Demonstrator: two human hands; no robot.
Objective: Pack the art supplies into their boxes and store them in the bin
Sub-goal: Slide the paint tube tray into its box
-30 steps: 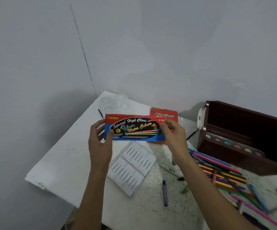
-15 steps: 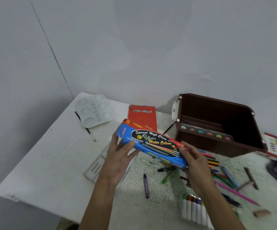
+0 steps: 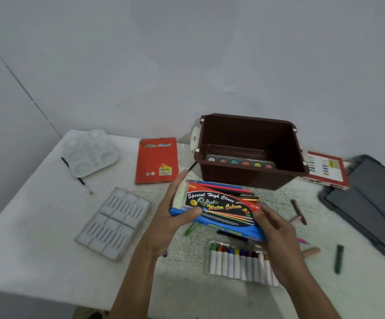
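Over mid-table, just in front of the brown bin [image 3: 244,179], both hands hold the water colour box [image 3: 221,209] aloft: left hand [image 3: 170,218] wraps its left end, thumb on top; right hand [image 3: 276,233] pinches the other end. Likely steadying it for loading. Paint tubes [image 3: 240,264] lie beneath. Speckled white table [image 3: 37,238], plain grey wall [image 3: 187,54] behind.

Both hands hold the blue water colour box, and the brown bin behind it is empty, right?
Not empty: the head view shows a strip of round paint pans inside the brown bin. The left hand and right hand do hold the water colour box in front of it.
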